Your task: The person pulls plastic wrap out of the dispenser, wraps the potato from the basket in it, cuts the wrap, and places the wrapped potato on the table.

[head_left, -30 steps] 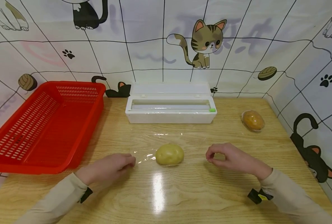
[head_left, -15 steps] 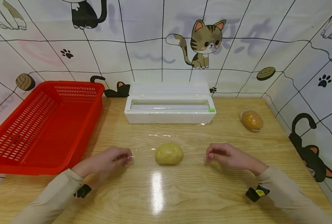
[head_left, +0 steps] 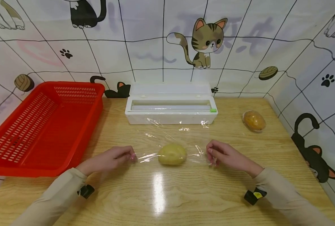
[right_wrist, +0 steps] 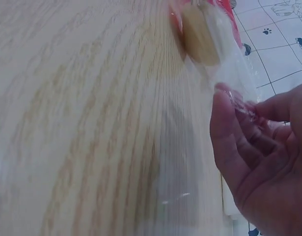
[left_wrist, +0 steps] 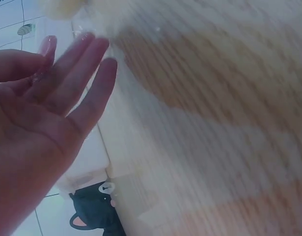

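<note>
A yellow potato [head_left: 172,154] lies mid-table, with clear cling film [head_left: 196,153] stretched across it and glinting on both sides. My left hand [head_left: 108,160] is to the left of the potato, pinching one side of the film. In the left wrist view, the thumb and index finger [left_wrist: 49,46] meet at the film while the other fingers extend. On the opposite side, my right hand [head_left: 230,157] pinches the film between thumb and finger. The right wrist view shows the bunched film [right_wrist: 244,105] at those fingertips, with the potato [right_wrist: 200,34] beyond under the film.
Behind the potato stands a white cling film dispenser [head_left: 171,118] with its lid up and a green slider at its right end. A red plastic basket [head_left: 91,138] sits at the left. One film-wrapped orange-yellow item [head_left: 254,121] lies at the back right.
The film has risen from the table and now shows bright creases over and behind the potato. The right hand has shifted slightly inward; both hands remain either side of the potato.
</note>
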`<act>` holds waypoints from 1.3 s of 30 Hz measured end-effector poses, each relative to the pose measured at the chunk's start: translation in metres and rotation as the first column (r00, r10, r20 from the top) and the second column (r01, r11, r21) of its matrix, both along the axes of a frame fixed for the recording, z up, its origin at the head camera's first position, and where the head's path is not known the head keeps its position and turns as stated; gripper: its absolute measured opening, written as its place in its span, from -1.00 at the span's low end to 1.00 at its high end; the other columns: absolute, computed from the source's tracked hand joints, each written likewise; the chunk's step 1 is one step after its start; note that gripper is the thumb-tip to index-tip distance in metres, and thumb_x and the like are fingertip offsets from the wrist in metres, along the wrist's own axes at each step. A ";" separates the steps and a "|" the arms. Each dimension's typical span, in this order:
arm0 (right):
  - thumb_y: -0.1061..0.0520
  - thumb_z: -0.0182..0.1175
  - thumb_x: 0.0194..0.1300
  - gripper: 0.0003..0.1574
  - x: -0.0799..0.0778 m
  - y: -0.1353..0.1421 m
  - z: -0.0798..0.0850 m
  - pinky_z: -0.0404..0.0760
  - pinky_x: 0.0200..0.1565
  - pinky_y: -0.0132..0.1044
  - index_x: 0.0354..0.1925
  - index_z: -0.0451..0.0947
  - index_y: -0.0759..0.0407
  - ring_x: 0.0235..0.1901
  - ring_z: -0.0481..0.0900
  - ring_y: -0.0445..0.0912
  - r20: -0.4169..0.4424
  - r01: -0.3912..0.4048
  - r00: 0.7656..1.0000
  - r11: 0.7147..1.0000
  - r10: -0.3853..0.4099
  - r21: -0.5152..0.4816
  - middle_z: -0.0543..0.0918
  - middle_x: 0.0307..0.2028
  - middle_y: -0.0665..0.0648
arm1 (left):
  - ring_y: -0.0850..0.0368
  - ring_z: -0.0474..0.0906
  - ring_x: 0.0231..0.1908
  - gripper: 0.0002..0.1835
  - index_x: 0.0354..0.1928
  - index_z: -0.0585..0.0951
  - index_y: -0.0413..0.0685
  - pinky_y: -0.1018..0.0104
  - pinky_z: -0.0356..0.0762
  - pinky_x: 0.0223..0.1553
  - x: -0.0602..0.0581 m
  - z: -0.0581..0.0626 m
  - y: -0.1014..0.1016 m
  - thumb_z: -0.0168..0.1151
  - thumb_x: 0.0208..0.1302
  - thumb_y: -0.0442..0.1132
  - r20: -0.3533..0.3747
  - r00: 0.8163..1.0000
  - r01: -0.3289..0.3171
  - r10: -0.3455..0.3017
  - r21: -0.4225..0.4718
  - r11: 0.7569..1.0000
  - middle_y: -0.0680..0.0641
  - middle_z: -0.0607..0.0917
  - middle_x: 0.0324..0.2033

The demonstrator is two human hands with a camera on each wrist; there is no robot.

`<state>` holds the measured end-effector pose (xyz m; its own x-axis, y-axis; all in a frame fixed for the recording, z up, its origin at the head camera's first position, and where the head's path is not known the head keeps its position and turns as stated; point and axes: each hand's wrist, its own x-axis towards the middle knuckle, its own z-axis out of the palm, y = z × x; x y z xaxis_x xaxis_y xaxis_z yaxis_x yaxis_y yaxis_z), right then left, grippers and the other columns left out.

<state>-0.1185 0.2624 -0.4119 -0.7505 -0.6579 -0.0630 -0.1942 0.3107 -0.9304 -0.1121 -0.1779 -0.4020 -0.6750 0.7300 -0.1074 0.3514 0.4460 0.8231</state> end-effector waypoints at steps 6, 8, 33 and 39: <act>0.27 -0.05 0.49 -0.82 0.001 -0.004 0.001 0.58 -0.56 -0.19 -0.23 0.41 0.39 -0.57 0.55 -0.03 0.024 0.111 0.993 0.990 -0.114 0.081 0.56 -0.50 0.18 | 0.00 0.61 -0.25 -0.88 -0.16 0.45 -0.22 0.24 0.58 -0.15 -0.002 -0.001 0.002 -0.12 0.48 -0.42 0.183 0.983 -0.032 0.022 0.053 0.998 -0.10 0.68 -0.29; 0.28 -0.02 0.47 -0.83 0.001 -0.006 0.002 0.58 -0.57 -0.21 -0.25 0.43 0.40 -0.58 0.55 -0.05 0.037 0.145 0.988 0.984 -0.150 0.107 0.56 -0.52 0.17 | -0.01 0.63 -0.25 -0.88 -0.15 0.43 -0.25 0.24 0.59 -0.15 -0.002 -0.001 0.003 -0.14 0.48 -0.44 0.209 0.977 -0.051 0.038 0.055 0.997 -0.11 0.69 -0.29; 0.55 -0.02 0.27 -0.70 0.010 -0.030 0.002 0.47 -0.63 -0.40 -0.31 0.35 0.18 -0.65 0.45 -0.30 -0.384 0.216 0.919 0.923 -0.083 0.318 0.44 -0.53 0.01 | 0.12 0.60 -0.52 -0.73 -0.34 0.47 -0.21 0.29 0.62 -0.42 -0.007 -0.007 0.015 -0.13 0.24 -0.67 0.122 0.990 -0.072 0.071 0.005 0.997 -0.04 0.54 -0.56; 0.48 0.03 0.33 -0.73 0.011 -0.030 0.002 0.45 -0.60 -0.40 -0.28 0.43 0.13 -0.61 0.37 -0.30 -0.449 0.208 0.893 0.913 -0.031 0.350 0.45 -0.47 0.02 | 0.32 0.47 -0.62 -0.88 -0.38 0.53 -0.08 0.39 0.47 -0.56 -0.006 -0.008 0.021 0.16 0.22 -0.46 -0.072 0.993 -0.103 0.097 -0.085 0.991 0.14 0.55 -0.64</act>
